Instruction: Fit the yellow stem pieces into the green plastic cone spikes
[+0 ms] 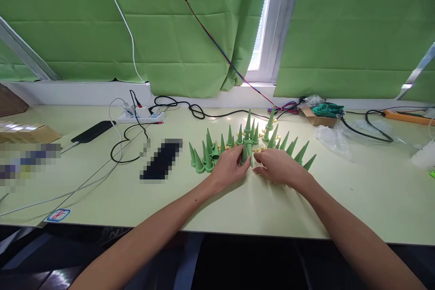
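Forearms (163,216) nearest; L hand (230,166) pinching green cone (249,146); R hand (280,166) adj., can't tell grip.

Bare hands here, both the left hand (228,166) and the right hand (280,165). Wrists (213,185) just behind the fingers (242,171) are bare too, same with the forearms. The left forearm (159,231) is slim, gets thicker farther from the fingers, and has one tiny round spot (195,200) a little behind the wrist. The right forearm (343,226) has the same taper. Way behind the fingers, between the arms, there's a black patch (251,260), too dark to tell if it's clothing.
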`<state>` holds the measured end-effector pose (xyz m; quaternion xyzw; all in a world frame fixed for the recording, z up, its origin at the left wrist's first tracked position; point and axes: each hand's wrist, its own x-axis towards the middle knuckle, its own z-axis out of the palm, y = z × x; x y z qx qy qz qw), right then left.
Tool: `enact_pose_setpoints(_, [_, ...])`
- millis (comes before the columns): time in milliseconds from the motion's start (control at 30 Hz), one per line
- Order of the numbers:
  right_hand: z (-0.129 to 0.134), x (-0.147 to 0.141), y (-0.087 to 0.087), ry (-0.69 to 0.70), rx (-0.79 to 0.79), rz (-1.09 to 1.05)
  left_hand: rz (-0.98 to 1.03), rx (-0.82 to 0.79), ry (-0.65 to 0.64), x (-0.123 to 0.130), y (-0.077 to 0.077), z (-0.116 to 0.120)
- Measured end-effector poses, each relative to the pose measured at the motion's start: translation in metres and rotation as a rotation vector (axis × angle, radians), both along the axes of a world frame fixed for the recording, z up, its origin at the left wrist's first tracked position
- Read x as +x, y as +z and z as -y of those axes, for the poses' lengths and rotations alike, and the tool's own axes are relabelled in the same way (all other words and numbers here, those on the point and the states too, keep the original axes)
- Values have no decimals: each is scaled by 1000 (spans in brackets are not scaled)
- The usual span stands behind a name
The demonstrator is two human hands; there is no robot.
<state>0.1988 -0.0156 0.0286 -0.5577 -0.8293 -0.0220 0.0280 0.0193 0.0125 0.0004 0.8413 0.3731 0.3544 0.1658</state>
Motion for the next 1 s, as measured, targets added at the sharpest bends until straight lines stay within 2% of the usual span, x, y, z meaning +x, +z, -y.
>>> enact_pose_setpoints(167, [-1,-2,-2,10,-30,-10,5,5,-2,1,0,1])
enact_pose_setpoints(433, [-7,-3,-12,90,-52,-193,-15,1,4,0,-2,-1])
enact_pose_setpoints(700, [-12,-4,-16,103,-82,-263,-22,5,24,-1,1,-2])
enact_pose_setpoints(1000, [-15,-5,-23,128,-14,-267,-21,10,34,0,1,-3])
